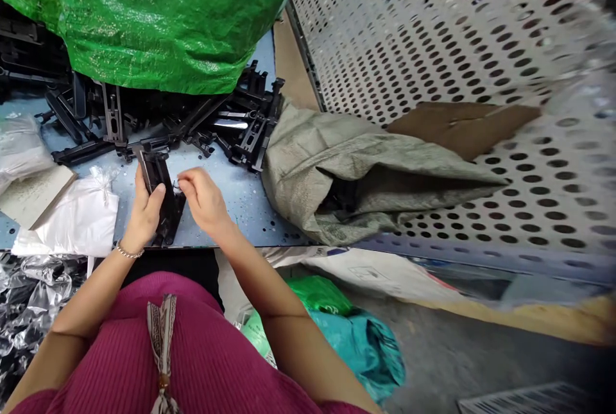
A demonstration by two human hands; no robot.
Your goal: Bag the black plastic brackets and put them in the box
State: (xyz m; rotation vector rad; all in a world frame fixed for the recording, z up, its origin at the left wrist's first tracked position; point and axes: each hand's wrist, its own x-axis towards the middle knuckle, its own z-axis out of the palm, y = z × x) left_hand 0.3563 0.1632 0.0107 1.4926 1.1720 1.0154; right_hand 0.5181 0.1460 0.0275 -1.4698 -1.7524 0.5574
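My left hand [147, 208] is wrapped round a long black plastic part [161, 176], held tilted above the near edge of the blue table [240, 199]. Just right of that part, my right hand [202, 197] is closed in a pinch, its fingertips by a small thin dark piece [176, 184] too small to make out. More black plastic [169, 224] shows below the held part, near the table edge. Behind both hands lies a heap of similar black parts [250, 128].
A green bag [158, 29] covers the back of the heap. Left are white plastic bags [72, 215] and a grey-beige block [36, 196]. On the right, a grey-green sack [308, 176] with black parts inside lies against a perforated white panel [433, 35].
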